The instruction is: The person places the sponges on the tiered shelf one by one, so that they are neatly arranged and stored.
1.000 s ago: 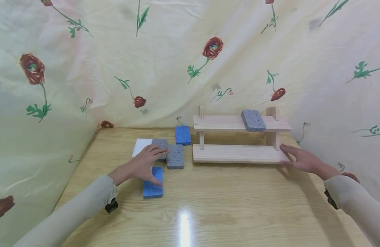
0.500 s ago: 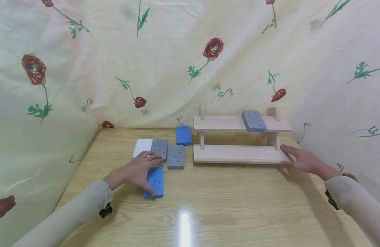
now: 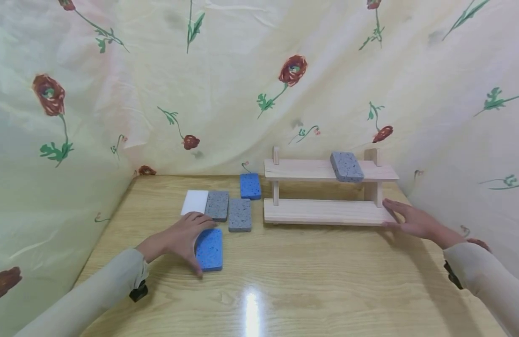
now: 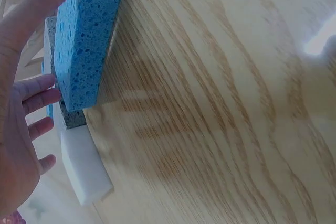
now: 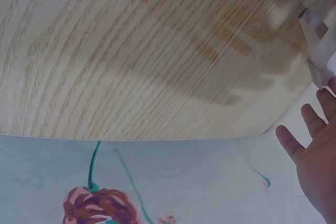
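In the head view my left hand (image 3: 181, 237) is around the left side of a blue speckled sponge (image 3: 210, 250) lying on the table, thumb near its front edge and fingers at its far edge. The left wrist view shows the same blue sponge (image 4: 86, 40) beyond the thumb, with the fingers spread and a gap to it. At the right, my right hand (image 3: 417, 222) rests with extended fingers against the right end of a two-tier wooden shelf (image 3: 326, 211). The right wrist view shows the right hand (image 5: 317, 156) with fingertips by the shelf's edge.
Behind the left hand lie a white sponge (image 3: 195, 201), a grey sponge (image 3: 217, 206), another grey sponge (image 3: 240, 215) and a smaller-looking blue sponge (image 3: 250, 186). One more grey sponge (image 3: 347, 166) leans over the upper shelf board. A flowered cloth (image 3: 217, 93) hangs behind the table (image 3: 310, 281).
My left hand has moved left and toward me, from over the blue and grey sponges down to the near blue sponge's left side. The right hand stays at the shelf.
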Tool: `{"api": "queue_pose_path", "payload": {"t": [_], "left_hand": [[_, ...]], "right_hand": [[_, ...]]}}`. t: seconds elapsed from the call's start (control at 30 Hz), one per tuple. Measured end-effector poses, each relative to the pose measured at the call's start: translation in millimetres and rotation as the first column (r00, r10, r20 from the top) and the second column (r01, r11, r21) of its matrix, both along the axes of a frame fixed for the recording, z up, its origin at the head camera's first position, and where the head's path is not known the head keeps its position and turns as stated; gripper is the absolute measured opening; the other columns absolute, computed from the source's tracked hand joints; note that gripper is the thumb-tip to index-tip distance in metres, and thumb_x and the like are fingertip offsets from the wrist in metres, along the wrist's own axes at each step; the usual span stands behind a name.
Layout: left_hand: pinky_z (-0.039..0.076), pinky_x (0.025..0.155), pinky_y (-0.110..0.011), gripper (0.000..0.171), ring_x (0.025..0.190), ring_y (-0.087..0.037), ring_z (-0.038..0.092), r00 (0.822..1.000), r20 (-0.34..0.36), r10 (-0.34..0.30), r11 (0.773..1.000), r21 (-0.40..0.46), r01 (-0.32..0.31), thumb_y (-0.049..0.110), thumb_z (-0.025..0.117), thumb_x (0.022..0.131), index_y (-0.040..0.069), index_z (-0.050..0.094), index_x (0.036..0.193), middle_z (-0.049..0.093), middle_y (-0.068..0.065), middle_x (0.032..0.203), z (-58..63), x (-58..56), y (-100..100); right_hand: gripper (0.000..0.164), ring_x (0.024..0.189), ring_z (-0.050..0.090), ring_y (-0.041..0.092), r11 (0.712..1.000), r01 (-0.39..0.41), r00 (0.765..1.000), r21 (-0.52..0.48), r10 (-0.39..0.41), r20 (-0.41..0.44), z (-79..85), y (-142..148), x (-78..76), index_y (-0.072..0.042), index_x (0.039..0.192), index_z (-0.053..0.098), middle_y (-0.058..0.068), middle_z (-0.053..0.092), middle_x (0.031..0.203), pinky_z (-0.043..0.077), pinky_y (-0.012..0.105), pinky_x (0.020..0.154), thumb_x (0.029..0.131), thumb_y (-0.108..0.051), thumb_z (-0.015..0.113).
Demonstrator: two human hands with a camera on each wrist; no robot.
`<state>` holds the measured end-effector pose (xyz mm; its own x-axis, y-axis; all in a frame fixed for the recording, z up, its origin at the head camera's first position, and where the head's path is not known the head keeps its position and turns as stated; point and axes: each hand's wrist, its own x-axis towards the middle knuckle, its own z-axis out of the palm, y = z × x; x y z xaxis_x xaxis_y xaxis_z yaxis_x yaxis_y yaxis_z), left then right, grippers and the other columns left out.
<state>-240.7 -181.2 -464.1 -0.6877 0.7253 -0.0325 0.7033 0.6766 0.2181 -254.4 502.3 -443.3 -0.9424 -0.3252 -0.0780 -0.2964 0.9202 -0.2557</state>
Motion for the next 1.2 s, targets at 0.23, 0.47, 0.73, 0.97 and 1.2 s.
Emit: {"api": "queue_pose_path", "payload": {"t": [0.23, 0.47, 0.73, 0.97, 1.2], "left_hand": [[0.031, 0.117, -0.062, 0.127, 0.139, -0.039, 0.042, 0.999, 0.052, 0.013, 1.0, 0.004, -0.013, 0.082, 0.084, 0.048, 0.009, 0.051, 0.146, 0.052, -0.012, 0.148, 1.0, -2.7, -8.3], [0.029, 0.119, -0.061, 0.125, 0.139, -0.037, 0.042, 0.996, 0.089, 0.029, 1.0, -0.013, -0.028, 0.081, 0.084, 0.049, 0.009, 0.05, 0.145, 0.053, -0.01, 0.146, -0.9, -2.0, -8.2], [0.031, 0.117, -0.06, 0.121, 0.137, -0.036, 0.043, 0.995, 0.091, 0.031, 0.999, 0.014, -0.032, 0.078, 0.086, 0.05, 0.008, 0.051, 0.142, 0.055, -0.01, 0.142, -0.2, -2.4, -12.5], [0.032, 0.117, -0.059, 0.119, 0.137, -0.034, 0.043, 0.995, 0.088, 0.046, 0.999, 0.014, -0.048, 0.078, 0.085, 0.052, 0.007, 0.052, 0.141, 0.054, -0.009, 0.142, -3.0, -2.4, -14.1], [0.034, 0.117, -0.057, 0.119, 0.136, -0.033, 0.044, 0.995, 0.087, 0.054, 0.998, 0.011, -0.055, 0.076, 0.087, 0.052, 0.007, 0.052, 0.142, 0.055, -0.009, 0.142, -5.4, -3.2, -12.7]], "right_hand": [[0.085, 0.14, 0.034, 0.06, 1.0, 0.022, 0.999, -0.005, -0.022, 0.033, 3.7, -1.7, 2.9, 0.01, 0.152, 0.036, 0.036, 0.035, 0.156, 0.032, 0.072, 0.107, 0.094, -0.043, 0.069], [0.085, 0.139, 0.035, 0.059, 1.0, 0.017, 1.0, 0.014, -0.018, 0.02, 3.4, -2.7, 2.7, 0.01, 0.152, 0.037, 0.036, 0.036, 0.155, 0.034, 0.071, 0.106, 0.094, -0.043, 0.069], [0.085, 0.138, 0.037, 0.059, 0.999, 0.025, 1.0, 0.028, -0.025, 0.012, 3.7, -3.3, 4.8, 0.009, 0.152, 0.038, 0.036, 0.038, 0.154, 0.035, 0.071, 0.106, 0.094, -0.044, 0.069], [0.085, 0.139, 0.035, 0.06, 0.999, 0.029, 0.999, 0.015, -0.029, 0.015, 4.4, -5.1, 4.4, 0.01, 0.152, 0.037, 0.037, 0.036, 0.154, 0.033, 0.072, 0.107, 0.094, -0.044, 0.069], [0.086, 0.138, 0.036, 0.06, 0.999, 0.025, 1.0, 0.021, -0.025, 0.01, 1.9, -4.9, 5.9, 0.01, 0.152, 0.037, 0.036, 0.036, 0.154, 0.034, 0.072, 0.106, 0.094, -0.044, 0.068]]}}
